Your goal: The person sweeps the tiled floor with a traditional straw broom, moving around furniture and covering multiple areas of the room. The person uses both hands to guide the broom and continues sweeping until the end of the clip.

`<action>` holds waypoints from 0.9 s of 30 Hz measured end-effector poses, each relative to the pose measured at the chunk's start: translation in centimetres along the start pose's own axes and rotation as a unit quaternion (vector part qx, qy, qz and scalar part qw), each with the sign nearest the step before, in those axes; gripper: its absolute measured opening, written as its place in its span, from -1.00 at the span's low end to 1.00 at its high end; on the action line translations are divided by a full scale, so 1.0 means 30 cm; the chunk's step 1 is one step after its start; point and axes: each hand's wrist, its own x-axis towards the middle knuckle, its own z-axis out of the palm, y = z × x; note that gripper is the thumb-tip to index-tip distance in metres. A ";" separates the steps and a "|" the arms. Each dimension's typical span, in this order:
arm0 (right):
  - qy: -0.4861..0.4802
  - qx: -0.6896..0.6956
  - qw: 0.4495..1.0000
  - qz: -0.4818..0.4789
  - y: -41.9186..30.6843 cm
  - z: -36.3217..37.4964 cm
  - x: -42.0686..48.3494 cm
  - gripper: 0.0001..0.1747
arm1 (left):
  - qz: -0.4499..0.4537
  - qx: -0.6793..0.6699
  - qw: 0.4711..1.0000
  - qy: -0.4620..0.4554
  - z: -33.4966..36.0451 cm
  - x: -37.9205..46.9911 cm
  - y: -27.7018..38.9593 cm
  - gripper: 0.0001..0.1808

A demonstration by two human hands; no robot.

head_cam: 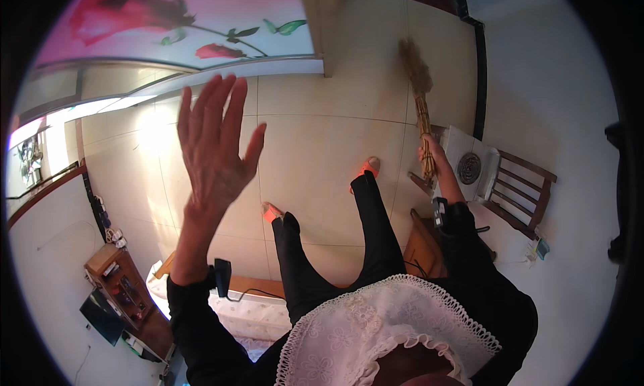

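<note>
In my right hand (428, 149) is a short straw hand broom (421, 109), gripped near the butt of its bound handle. Its bushy head points away from me above the tiled floor (312, 149); I cannot tell whether the bristles touch the tiles. My left hand (214, 139) is raised in front of me, back upward and fingers apart, holding nothing. Beyond its fingertips stands a glossy panel (201, 18) printed with red roses.
A wooden chair (526, 189) with a white seat and dark round mat (469, 168) stands close to my right arm. Left and behind are a wooden cabinet (121, 285), a dark screen (103, 315) and a bed edge (251, 313). My sandalled feet (370, 168) stand apart.
</note>
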 end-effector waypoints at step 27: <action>0.048 -0.077 0.992 -0.088 1.123 1.805 -0.101 -0.63 | -0.725 -0.377 0.573 0.069 -0.185 -1.812 -0.678 -0.43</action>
